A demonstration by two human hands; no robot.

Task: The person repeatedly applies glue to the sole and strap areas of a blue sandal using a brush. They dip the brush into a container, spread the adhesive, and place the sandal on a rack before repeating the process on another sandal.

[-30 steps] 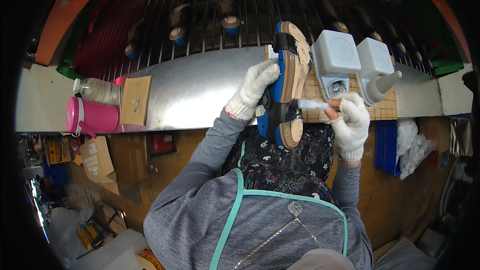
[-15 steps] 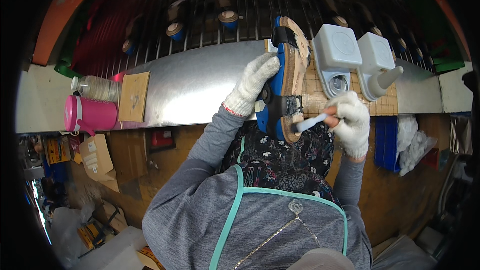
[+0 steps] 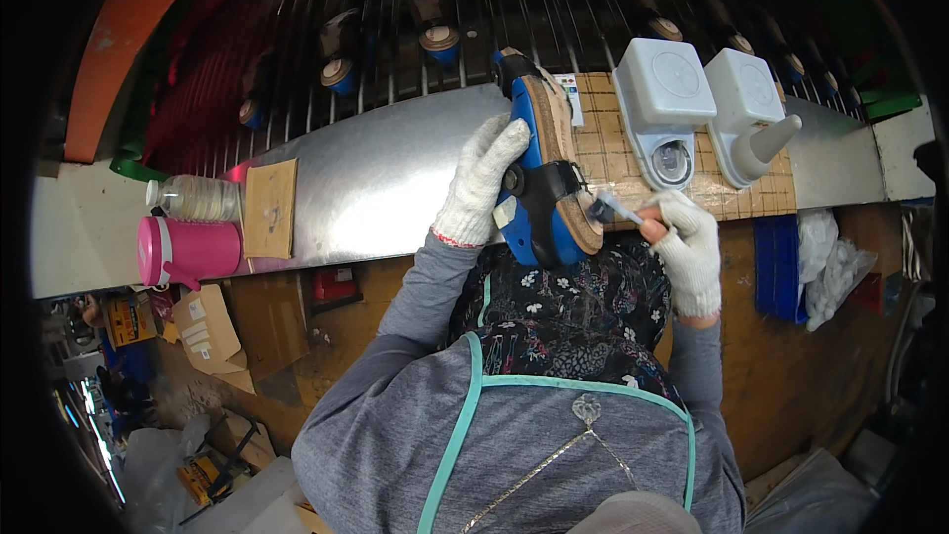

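Observation:
My left hand (image 3: 481, 178), in a white knit glove, grips a blue sandal with a tan footbed (image 3: 542, 153) and holds it on its side above the metal bench top (image 3: 376, 178). My right hand (image 3: 685, 242), also gloved, holds a small brush (image 3: 611, 210) whose tip touches the sandal's tan edge near the heel end. Both hands are in front of my chest, over the bench's near edge.
Two white lidded glue pots (image 3: 664, 109) (image 3: 751, 119) stand on a gridded mat (image 3: 751, 193) to the right. A pink jug (image 3: 188, 250), a clear plastic bottle (image 3: 196, 198) and a cardboard piece (image 3: 270, 206) sit at the left. A dark rod rack (image 3: 415, 10) with capped pegs runs behind.
The brush has moved along the sandal's edge, and my right hand has shifted slightly down and right. My left hand keeps its grip on the sandal.

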